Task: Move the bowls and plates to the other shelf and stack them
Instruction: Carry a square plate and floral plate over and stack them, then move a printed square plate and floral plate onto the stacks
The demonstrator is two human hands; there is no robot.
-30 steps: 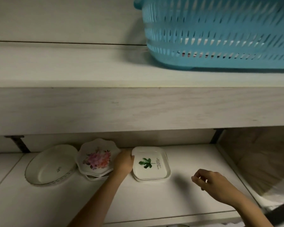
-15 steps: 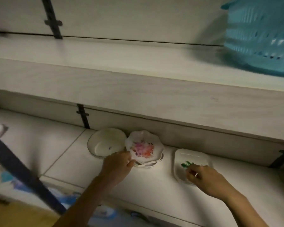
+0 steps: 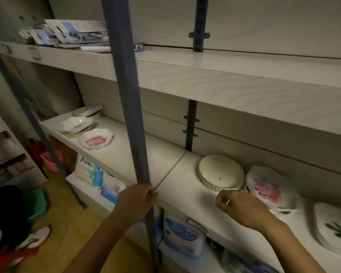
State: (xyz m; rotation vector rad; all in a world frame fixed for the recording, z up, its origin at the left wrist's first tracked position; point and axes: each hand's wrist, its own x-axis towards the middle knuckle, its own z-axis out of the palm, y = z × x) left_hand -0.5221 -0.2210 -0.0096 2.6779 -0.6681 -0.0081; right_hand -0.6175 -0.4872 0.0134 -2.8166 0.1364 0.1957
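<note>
Cut off by the right edge and smeared: square leaf plate [image 3: 333,227]. Cannot count the plates in the flower plate stack [image 3: 268,186]; near rim hidden behind the right hand [image 3: 238,206]. Cannot tell if its curled fingers touch the round bowl [image 3: 220,171] or hold anything. Tiny white speck there, too small to name. Same for the little mark inside the bowl. Far bowls [image 3: 79,123] too blurry to count. Pole [image 3: 126,95], gripped by the left hand [image 3: 136,200], cut off up top. Words on the packs [image 3: 182,235] below too blurry to read. Both arms cut off at the bottom.

Left hand [image 3: 135,201] grips post [image 3: 124,95]; right hand [image 3: 238,207] beside bowl [image 3: 220,172].
</note>
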